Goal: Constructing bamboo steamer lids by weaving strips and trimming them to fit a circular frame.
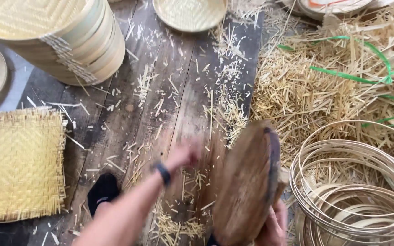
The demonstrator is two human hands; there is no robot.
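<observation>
Low in the middle: a round brown wooden disc (245, 182) stands on its edge, tilted, over the dark plank floor (178, 105).
Right hand (274, 225): its grip is closed on the disc's lower right edge, fingers curled behind it.
Left hand (184, 155): blurred, just left of the disc; I cannot tell if its grip is open or closed, or if it touches the disc.
Wrist: a dark band (163, 173) sits on the left arm.
Right side: a bundle of thin bamboo hoops (356, 182), near the disc.
Behind: a pile of straw bits (324, 86) with green strips (356, 77).
Left side: a square woven mat (19, 166).
Top left: stacked round baskets (78, 41).
</observation>
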